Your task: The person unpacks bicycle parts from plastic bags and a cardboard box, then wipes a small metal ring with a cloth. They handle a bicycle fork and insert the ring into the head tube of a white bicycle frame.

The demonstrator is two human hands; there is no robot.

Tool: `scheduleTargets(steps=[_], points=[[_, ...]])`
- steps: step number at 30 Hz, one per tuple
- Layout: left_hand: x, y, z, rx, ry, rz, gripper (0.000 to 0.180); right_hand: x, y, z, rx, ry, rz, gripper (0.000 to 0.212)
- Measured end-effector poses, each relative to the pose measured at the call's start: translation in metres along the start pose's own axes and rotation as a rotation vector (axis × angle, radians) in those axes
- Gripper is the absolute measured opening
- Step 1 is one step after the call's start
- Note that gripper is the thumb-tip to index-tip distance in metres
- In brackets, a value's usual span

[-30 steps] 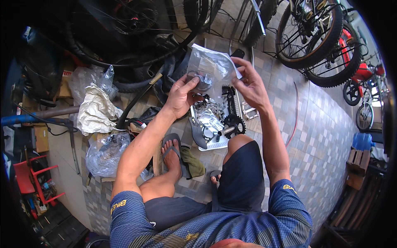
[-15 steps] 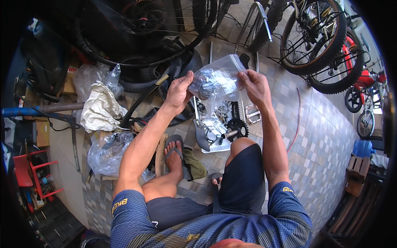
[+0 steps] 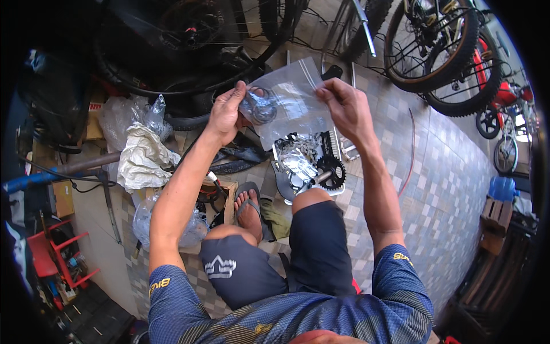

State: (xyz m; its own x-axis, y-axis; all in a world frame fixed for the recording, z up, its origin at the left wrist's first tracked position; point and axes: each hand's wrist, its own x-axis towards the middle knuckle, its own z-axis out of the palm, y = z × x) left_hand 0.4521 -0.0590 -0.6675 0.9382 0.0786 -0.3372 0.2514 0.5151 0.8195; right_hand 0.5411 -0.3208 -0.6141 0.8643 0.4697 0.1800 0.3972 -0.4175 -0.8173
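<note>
Between my hands a clear zip bag (image 3: 295, 94) is stretched out above the floor. Dark round rings (image 3: 260, 107) show through the plastic at its left end. My left hand (image 3: 226, 114) is closed on that end, thumb uppermost, with some fingers hidden behind the bag. My right hand (image 3: 345, 109) pinches the opposite side by the zip strip. Below the bag, a white tray (image 3: 339, 193) holds bicycle parts: a black toothed chainring (image 3: 332, 173) with a crank axle, a dark curved plate and shiny small pieces. The bag hides the tray's far part.
A pedal (image 3: 348, 149) lies right of the tray. Crumpled paper (image 3: 143, 157) and clear plastic wrap sit on the left beside a cardboard box (image 3: 229, 203). A bicycle wheel (image 3: 432, 46) stands at the far right. A red hose (image 3: 408, 166) lies on the tiles.
The bag has moved left and is spread wider and flatter, with the rings nearer my left hand. Both hands have shifted left, and my left knee has swung inward.
</note>
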Motion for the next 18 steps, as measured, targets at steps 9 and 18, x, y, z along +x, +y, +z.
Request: scheduleTargets(steps=[9,18], points=[[-0.058,0.044,0.055,-0.212,0.173,-0.152,0.041,0.008,-0.16,-0.015,0.163,0.014,0.076,0.022],[-0.216,0.1,0.16,0.103,0.585,-0.199,0.041,-0.068,-0.284,-0.089,0.451,-0.083,0.311,0.014]])
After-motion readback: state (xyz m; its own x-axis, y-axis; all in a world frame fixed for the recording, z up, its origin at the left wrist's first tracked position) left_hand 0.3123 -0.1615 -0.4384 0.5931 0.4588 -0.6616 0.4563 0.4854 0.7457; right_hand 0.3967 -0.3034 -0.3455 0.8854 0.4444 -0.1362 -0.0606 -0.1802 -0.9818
